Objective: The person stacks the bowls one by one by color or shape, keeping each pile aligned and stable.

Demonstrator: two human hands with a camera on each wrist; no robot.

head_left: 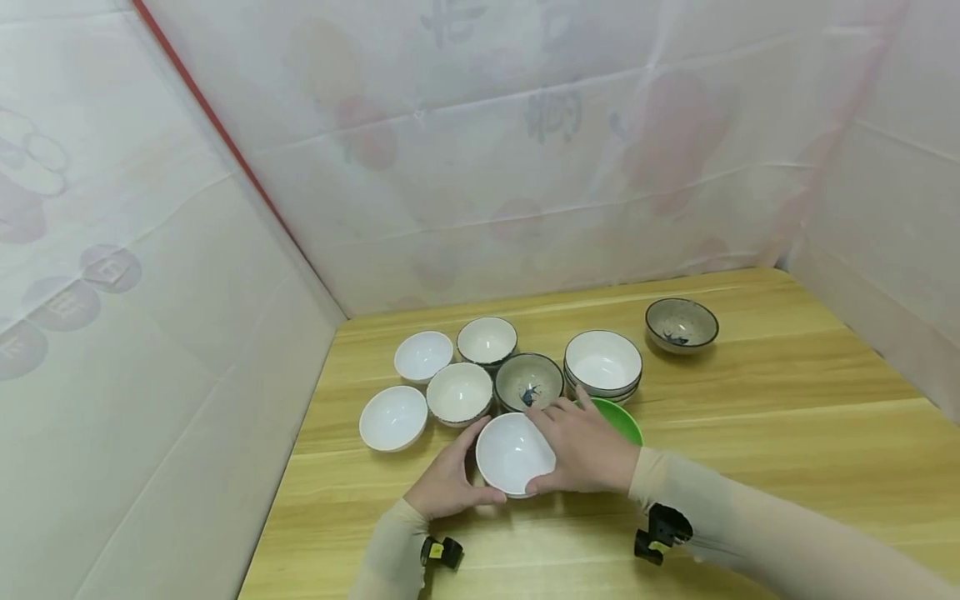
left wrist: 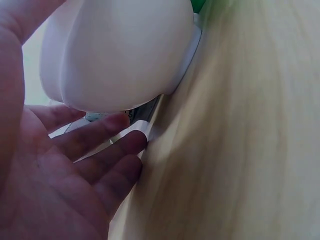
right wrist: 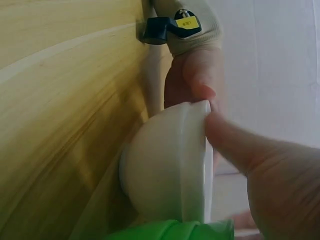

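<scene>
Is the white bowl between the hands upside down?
Upright: the head view looks into the white bowl, whose base faces the table in the right wrist view.

We record: held bowl (head_left: 512, 454), plain white; two grey bowls (head_left: 525, 375), dark-rimmed, blue motif inside; stack (head_left: 602, 360), white inside, dark rims; green bowl (head_left: 621, 421); table (head_left: 795, 392), yellow-brown, wood-grained; sleeves (head_left: 765, 517), cream; sheet (head_left: 480, 200), whitish, pale pink blotches, grey characters.

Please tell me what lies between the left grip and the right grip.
In the head view, a white bowl lies between the left grip and the right grip.
</scene>
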